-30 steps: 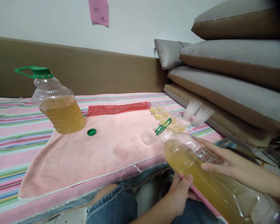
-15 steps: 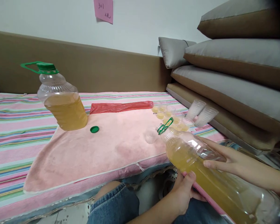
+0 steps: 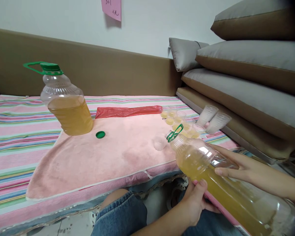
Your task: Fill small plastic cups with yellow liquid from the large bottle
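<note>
Both my hands hold a large clear plastic bottle [image 3: 201, 160] of yellow liquid, tilted with its open mouth to the upper left and a green handle ring at its neck. My left hand [image 3: 194, 201] is closed around its lower side, by a pink strip running along the underside. My right hand [image 3: 232, 167] is closed over its upper side, some fingers hidden behind it. Just left of the mouth stands a clear plastic cup [image 3: 159, 143]. Beyond the neck are several cups with yellow liquid [image 3: 178, 120]. A loose green cap [image 3: 100, 134] lies on the pink towel [image 3: 88, 164].
A second, capped bottle of yellow liquid [image 3: 72, 113] stands at the left. A red plastic bag [image 3: 127, 112] lies along the towel's far edge. Two stacks of clear cups [image 3: 212, 119] lean by the cushions [image 3: 238, 85] at the right. The bed's front edge is above my knees.
The view has shifted slightly. My hands hold the bottle in nearly the same tilted position, and the cups and cap stay in place.
</note>
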Tool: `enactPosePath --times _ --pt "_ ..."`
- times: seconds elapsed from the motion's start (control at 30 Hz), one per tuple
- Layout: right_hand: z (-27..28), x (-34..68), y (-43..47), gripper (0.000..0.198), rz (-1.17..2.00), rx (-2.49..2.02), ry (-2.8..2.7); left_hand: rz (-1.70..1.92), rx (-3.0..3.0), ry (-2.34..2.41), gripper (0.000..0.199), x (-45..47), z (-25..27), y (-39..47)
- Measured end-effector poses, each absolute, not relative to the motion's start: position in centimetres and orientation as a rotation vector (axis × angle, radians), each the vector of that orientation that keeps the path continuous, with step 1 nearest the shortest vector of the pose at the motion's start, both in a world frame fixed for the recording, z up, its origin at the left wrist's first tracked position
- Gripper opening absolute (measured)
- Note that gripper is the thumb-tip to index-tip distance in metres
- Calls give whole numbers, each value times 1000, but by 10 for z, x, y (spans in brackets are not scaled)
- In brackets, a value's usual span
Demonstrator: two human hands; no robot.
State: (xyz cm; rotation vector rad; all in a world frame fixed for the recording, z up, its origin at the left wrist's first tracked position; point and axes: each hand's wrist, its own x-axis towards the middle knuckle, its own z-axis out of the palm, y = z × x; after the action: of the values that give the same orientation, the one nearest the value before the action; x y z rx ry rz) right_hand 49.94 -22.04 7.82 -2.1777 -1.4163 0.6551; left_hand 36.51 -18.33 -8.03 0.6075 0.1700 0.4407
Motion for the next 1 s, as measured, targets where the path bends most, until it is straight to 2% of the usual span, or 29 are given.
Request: enactPosePath --times 0.13,0.2,1.0 --pt "79 505 -217 98 892 -2265 -1432 430 596 168 102 365 -82 -185" --pt "80 507 -216 102 924 -2277 -1447 429 582 157 100 366 -82 -185" --pt "78 510 -214 101 982 -2231 -1430 415 554 148 96 366 -80 -186"
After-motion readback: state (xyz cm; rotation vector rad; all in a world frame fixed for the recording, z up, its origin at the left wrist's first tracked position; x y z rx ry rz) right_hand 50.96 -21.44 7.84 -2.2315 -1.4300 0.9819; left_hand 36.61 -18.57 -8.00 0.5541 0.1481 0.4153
